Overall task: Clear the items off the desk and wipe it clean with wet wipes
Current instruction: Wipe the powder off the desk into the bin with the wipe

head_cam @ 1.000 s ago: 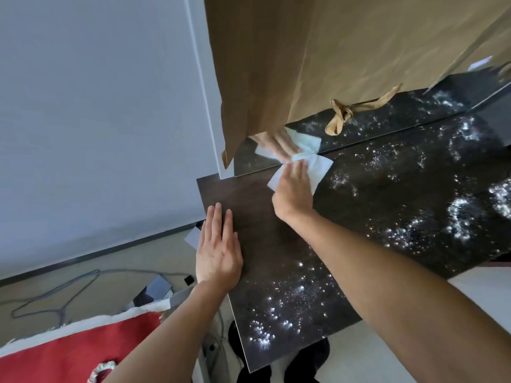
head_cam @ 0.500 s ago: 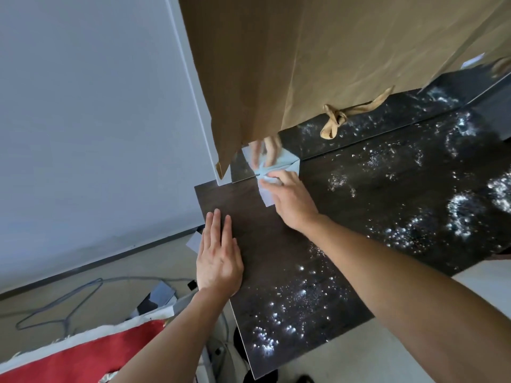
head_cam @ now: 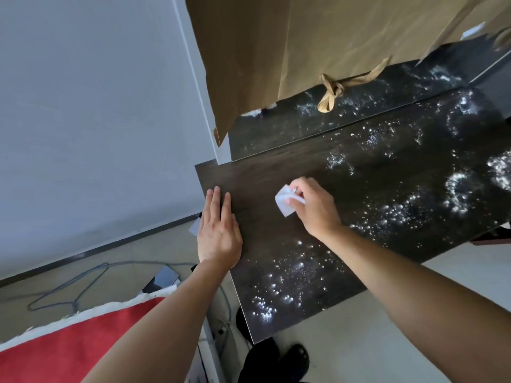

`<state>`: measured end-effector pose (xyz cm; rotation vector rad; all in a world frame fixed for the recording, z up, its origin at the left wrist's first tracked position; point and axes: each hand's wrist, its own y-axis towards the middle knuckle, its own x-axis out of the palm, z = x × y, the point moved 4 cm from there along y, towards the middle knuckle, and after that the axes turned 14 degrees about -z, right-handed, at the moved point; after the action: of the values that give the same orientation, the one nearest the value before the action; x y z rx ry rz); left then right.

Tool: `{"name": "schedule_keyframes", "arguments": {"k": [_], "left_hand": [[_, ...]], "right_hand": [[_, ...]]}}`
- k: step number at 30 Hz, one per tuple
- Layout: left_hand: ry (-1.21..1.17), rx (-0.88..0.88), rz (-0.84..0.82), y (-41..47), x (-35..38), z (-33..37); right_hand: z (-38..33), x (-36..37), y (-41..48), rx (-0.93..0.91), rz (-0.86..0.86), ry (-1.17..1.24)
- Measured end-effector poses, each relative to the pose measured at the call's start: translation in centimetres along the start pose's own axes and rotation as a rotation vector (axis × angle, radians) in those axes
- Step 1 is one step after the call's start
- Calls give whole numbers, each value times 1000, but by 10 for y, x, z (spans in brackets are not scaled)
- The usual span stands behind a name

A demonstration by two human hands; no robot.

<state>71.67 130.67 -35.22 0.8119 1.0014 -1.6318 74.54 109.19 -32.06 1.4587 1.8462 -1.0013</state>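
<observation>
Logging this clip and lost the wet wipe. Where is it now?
In the head view, the wet wipe is pinched in the right hand on the dark desk, right of the flat left hand.

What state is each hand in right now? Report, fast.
Left hand: open, flat on the dark wood-grain desk.
Right hand: closed round the crumpled white wet wipe.

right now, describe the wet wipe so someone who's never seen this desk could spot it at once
Start at the dark desk in front of the brown paper bag. Near its left end the right hand grips the wet wipe, a crumpled white wad. Unlike the glinting droplets, it is one solid white piece, and the left hand beside it lies flat, holding nothing.
</observation>
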Motion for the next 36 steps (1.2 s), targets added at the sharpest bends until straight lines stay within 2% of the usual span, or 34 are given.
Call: {"name": "schedule_keyframes", "arguments": {"k": [2,5,7,8,11,13,14,18,20,23,25,27,29,31,33,36], "left_hand": [[-8,1,8,-1,1,-1],[-7,-1,-3,-1,2,-2],[-5,-7,-10,-3,1,0],[-3,-12,-12,-3,0,1],[15,-19,-22,-4,0,3],[20,-12,-6,-4,0,2],[21,-10,-1,-3,1,2],[35,-19,-10,-4,2,1],[27,-15,-6,-4,0,3],[16,-8,13,-3,1,2],[8,-15,17,-2,1,1],[5,-23,19,-2,1,1],[6,-28,15,-2,2,0],[7,-22,24,-2,1,0],[9,-12,37,-2,1,1],[-3,-9,48,0,1,-1]], "right_hand": [[-12,8,-7,-36,35,0],[-30,39,-59,-236,-173,-35],[-24,35,-77,-361,-227,-146],[-12,23,-69,-338,-207,-185],[39,-16,-21,-46,-74,-297],[55,-17,-11,74,-89,-324],[49,-7,-22,64,-112,-327],[10,38,-123,-285,-250,-226],[22,27,-131,-333,-286,-206],[53,-6,-84,-131,-166,-248],[52,-4,-68,-1,-158,-260],[27,21,-93,-67,-160,-269],[0,48,-144,-245,-234,-270],[1,50,-168,-344,-324,-284],[16,37,-147,-298,-317,-292],[33,22,-97,-83,-193,-281]]}}
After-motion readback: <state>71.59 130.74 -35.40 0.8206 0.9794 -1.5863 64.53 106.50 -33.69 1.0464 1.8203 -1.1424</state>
